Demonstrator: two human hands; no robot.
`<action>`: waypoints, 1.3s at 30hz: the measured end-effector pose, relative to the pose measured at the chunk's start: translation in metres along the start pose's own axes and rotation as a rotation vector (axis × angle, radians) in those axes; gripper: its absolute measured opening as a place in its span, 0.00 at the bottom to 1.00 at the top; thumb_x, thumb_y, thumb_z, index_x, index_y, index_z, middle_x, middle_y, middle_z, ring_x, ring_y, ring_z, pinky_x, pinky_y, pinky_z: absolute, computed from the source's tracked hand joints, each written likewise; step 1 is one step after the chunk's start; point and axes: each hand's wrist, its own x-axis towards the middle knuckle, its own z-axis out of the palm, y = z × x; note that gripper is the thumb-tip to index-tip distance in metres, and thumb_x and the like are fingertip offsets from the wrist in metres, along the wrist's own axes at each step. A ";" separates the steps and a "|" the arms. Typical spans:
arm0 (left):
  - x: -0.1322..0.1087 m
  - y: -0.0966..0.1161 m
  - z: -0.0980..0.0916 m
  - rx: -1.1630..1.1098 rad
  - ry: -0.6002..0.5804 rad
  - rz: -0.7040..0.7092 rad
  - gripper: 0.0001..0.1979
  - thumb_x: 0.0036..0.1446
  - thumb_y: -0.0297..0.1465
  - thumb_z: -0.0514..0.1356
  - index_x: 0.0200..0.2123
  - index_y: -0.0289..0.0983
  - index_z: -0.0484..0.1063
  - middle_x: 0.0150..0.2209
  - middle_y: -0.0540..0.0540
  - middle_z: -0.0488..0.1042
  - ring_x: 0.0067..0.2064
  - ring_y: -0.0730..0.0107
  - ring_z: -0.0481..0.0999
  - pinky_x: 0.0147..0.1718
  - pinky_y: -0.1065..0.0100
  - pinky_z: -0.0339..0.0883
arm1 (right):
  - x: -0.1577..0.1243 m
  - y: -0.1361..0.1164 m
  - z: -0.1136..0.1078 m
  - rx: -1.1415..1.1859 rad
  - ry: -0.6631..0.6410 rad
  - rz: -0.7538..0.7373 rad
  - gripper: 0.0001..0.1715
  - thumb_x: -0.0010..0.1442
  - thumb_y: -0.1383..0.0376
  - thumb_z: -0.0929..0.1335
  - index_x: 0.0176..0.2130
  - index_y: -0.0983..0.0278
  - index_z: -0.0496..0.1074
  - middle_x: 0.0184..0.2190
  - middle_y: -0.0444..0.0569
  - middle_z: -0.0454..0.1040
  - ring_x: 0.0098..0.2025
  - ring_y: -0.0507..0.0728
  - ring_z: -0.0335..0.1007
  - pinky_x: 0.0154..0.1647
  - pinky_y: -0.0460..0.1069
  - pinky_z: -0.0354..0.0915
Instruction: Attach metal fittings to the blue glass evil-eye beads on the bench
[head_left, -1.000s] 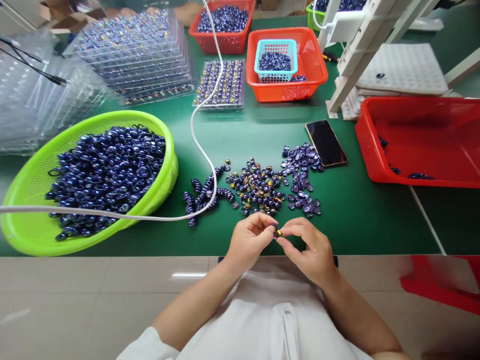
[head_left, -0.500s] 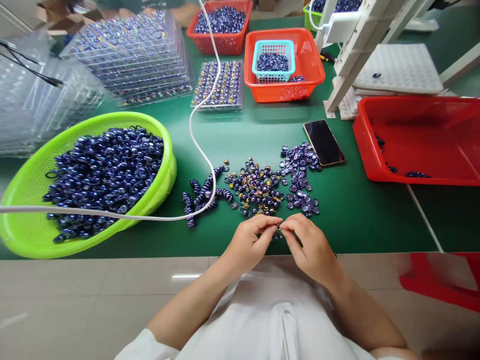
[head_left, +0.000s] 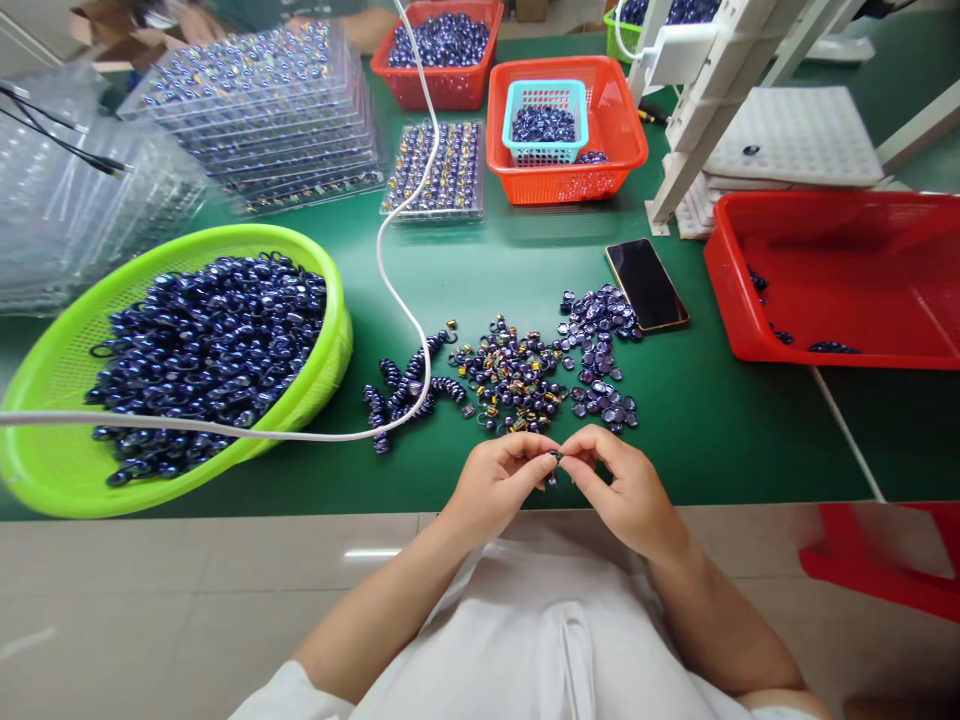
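Observation:
My left hand (head_left: 499, 482) and my right hand (head_left: 619, 485) meet fingertip to fingertip at the near edge of the green table (head_left: 712, 420). Together they pinch one small dark blue part (head_left: 556, 458). Just beyond them lies a heap of small blue parts with gold bits (head_left: 514, 377). To its right lie flat blue caps (head_left: 604, 345), and to its left stacked blue rings (head_left: 405, 390). Both hands are closed in a pinch.
A lime basket (head_left: 45, 470) full of blue rings stands at the left, a white cable (head_left: 397, 290) crossing it. A phone (head_left: 646, 285) and a red bin (head_left: 825, 280) are at the right. Orange baskets (head_left: 600, 170) and clear filled trays (head_left: 270, 110) stand at the back.
Both hands stay together at the table's edge. The fingers have shifted slightly around the small part and the gold bit seen earlier is now covered.

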 end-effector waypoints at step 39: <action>-0.012 0.000 0.002 0.020 0.097 0.193 0.07 0.57 0.29 0.65 0.38 0.36 0.83 0.33 0.44 0.78 0.31 0.71 0.76 0.29 0.73 0.71 | -0.017 0.007 0.016 -0.143 0.287 -0.368 0.26 0.62 0.75 0.69 0.55 0.53 0.72 0.41 0.49 0.75 0.39 0.55 0.75 0.38 0.49 0.74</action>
